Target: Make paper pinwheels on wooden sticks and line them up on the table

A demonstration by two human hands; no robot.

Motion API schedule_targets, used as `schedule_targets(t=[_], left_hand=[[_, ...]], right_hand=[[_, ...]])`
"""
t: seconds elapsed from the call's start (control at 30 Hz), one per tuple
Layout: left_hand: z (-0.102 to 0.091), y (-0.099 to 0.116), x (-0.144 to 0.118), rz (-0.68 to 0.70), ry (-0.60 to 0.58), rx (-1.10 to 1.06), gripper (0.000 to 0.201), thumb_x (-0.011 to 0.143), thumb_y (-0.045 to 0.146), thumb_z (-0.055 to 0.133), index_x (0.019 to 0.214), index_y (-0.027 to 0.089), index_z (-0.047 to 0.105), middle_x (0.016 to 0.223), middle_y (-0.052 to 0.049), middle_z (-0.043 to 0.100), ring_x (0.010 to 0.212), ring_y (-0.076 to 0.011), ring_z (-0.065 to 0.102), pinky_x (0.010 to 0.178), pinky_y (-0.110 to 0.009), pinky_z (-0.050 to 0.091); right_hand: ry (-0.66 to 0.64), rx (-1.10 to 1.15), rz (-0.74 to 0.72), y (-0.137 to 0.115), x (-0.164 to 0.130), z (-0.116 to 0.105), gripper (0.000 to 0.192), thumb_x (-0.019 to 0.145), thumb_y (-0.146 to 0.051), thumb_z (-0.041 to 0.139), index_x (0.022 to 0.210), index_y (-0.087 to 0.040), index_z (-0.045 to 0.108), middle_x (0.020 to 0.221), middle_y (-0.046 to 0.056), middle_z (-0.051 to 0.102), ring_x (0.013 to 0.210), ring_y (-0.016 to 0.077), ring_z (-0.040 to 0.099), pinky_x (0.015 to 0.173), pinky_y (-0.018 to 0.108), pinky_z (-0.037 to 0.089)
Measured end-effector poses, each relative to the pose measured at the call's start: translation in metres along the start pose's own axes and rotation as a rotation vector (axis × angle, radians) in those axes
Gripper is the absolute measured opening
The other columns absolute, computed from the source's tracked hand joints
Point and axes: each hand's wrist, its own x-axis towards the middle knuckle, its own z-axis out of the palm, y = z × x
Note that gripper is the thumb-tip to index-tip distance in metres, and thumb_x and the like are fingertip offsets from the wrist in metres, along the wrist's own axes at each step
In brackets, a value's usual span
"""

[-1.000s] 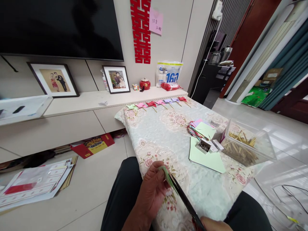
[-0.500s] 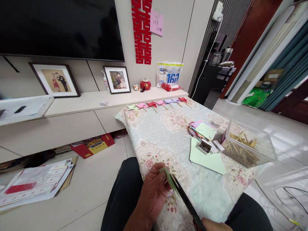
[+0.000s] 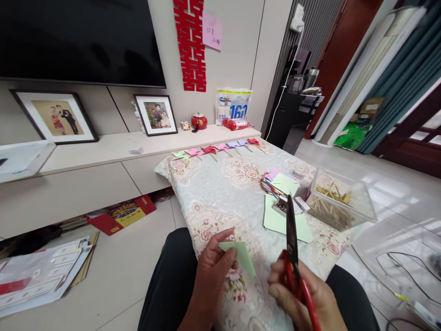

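Note:
A folded piece of green paper point(image 3: 245, 257) is pinched between the thumb and fingers of my left hand point(image 3: 217, 262), above the table's near edge. My right hand point(image 3: 306, 294) grips red-handled scissors point(image 3: 292, 234), whose dark blades point up and away, apart from the paper. Beyond them lie green sheets point(image 3: 272, 217) with a small open box of metal pins or fasteners point(image 3: 280, 206) on top. A stack of coloured paper squares point(image 3: 285, 183) sits behind that. Along the far edge several paper pinwheels on sticks point(image 3: 209, 150) lie in a row.
A clear plastic bin point(image 3: 361, 202) of thin sticks stands on the right of the flowered tablecloth point(image 3: 220, 188). Behind the table runs a low cabinet point(image 3: 113, 151) with framed photos point(image 3: 156, 115) and a red pot point(image 3: 199, 121). Cables point(image 3: 409, 271) lie on the floor at right.
The scissors have come away from the green paper. My right hand has risen into view and turned their blades upward. My left hand still holds the paper; the view has shifted right.

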Motion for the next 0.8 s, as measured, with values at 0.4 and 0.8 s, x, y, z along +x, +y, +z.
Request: schedule_targets(t=[0.4,0.8], left_hand=[[0.006,0.010,-0.019,0.291,0.072,0.340,0.060,0.067,0.017,0.084,0.125,0.027,0.068,0.079,0.000,0.071,0.067,-0.0164,0.058,0.067,-0.023,0.047],[0.005,0.019,-0.023,-0.217,-0.344,-0.021,0.043,0.089,0.051,0.060,0.117,0.020,0.071,0.100,-0.012,0.070,0.089,-0.0241,0.061,0.077,-0.033,0.047]], right_hand=[[0.039,0.100,-0.049,-0.015,0.033,0.027,0.037,0.077,-0.049,0.074,0.092,-0.017,0.063,0.078,0.003,0.064,0.057,0.0121,0.049,0.050,0.023,0.042],[-0.321,0.464,-0.087,0.003,0.057,-0.001,0.035,0.074,-0.033,0.082,0.099,-0.017,0.062,0.081,0.001,0.067,0.052,0.0065,0.052,0.042,0.016,0.038]])
